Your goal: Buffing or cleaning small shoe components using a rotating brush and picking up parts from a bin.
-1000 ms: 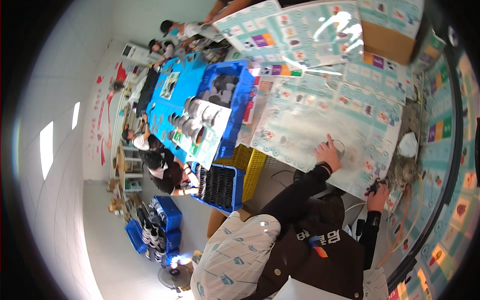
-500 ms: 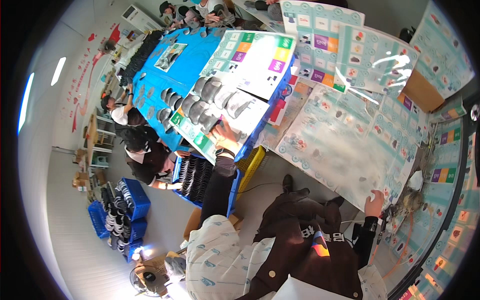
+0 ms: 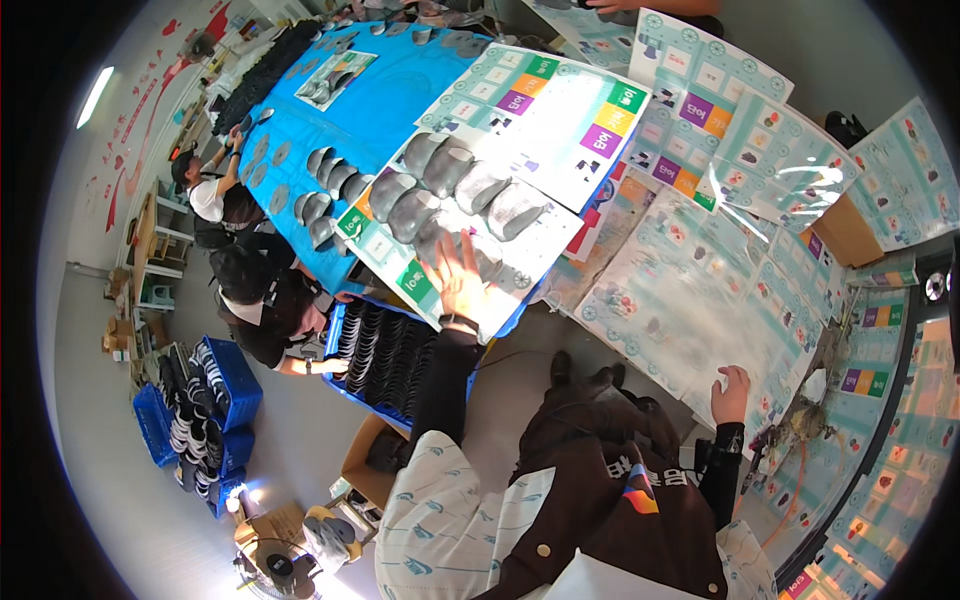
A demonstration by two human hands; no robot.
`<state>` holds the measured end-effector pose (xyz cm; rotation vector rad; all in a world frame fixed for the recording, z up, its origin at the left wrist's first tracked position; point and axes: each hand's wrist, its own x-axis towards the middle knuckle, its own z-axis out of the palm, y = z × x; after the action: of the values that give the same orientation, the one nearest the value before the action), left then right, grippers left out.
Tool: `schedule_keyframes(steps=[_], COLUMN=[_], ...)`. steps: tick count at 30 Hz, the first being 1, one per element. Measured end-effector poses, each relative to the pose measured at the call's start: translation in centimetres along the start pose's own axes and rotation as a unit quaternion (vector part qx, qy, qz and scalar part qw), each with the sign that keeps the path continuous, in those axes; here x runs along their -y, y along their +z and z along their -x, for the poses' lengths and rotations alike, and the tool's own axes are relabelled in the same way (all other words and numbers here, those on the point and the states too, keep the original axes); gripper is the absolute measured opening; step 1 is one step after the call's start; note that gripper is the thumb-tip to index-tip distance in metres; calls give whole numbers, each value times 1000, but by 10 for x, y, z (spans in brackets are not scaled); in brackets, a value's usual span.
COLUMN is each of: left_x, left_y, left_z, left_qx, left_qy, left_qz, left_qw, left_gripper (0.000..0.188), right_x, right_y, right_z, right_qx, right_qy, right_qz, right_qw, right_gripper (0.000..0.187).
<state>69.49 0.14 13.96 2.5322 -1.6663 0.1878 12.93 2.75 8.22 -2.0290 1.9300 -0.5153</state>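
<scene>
My left hand (image 3: 460,288) is spread flat with its fingers apart, at the near edge of a group of dark grey, curved shell-shaped pieces (image 3: 448,172). Its fingertips overlap the nearest piece (image 3: 434,240); whether they touch it I cannot tell. The pieces lie in two rows on a printed white and teal sheet (image 3: 385,262) at the near end of a table. Over the near edge of the right-hand table, my right hand (image 3: 731,396) has loosely bent, separated fingers and nothing visible in them. Printed sheets (image 3: 680,300) with grey smudges cover that table.
A blue crate (image 3: 352,385) packed with curved dark pieces stands below the left table, a co-worker's hand (image 3: 328,366) at its edge. More pieces lie on the blue table cover (image 3: 370,120). Stacked blue crates (image 3: 238,385) and a fan (image 3: 285,570) stand lower left.
My left hand's fingers have straightened and spread beside the pieces. My right hand stays near the right table's edge with fingers slightly changed. The whole view has shifted somewhat.
</scene>
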Motion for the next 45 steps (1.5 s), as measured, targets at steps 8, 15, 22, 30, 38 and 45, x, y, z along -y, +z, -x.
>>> schedule_keyframes(steps=[8, 15, 22, 30, 38, 45], left_x=[8, 45, 22, -70, 107, 286], left_y=[14, 95, 91, 117, 202, 219], left_z=[137, 364, 653, 793, 709, 696], left_qx=[-194, 45, 263, 276, 184, 99], left_qy=[-200, -403, -691, -782, -601, -614], left_qz=[201, 330, 363, 488, 575, 615], left_qw=[939, 852, 567, 273, 524, 484], left_gripper=[57, 16, 58, 47, 42, 21], right_x=[25, 94, 172, 234, 228, 293], right_y=[37, 108, 165, 180, 219, 241], right_z=[-29, -57, -46, -2, 47, 105], right_qx=[98, 280, 375, 403, 372, 413], right_qy=[-73, -232, -408, -454, -407, -177], right_qz=[-37, -125, -123, -72, 54, -105], right_qw=[992, 923, 823, 791, 833, 887], right_gripper=[27, 25, 23, 17, 20, 21])
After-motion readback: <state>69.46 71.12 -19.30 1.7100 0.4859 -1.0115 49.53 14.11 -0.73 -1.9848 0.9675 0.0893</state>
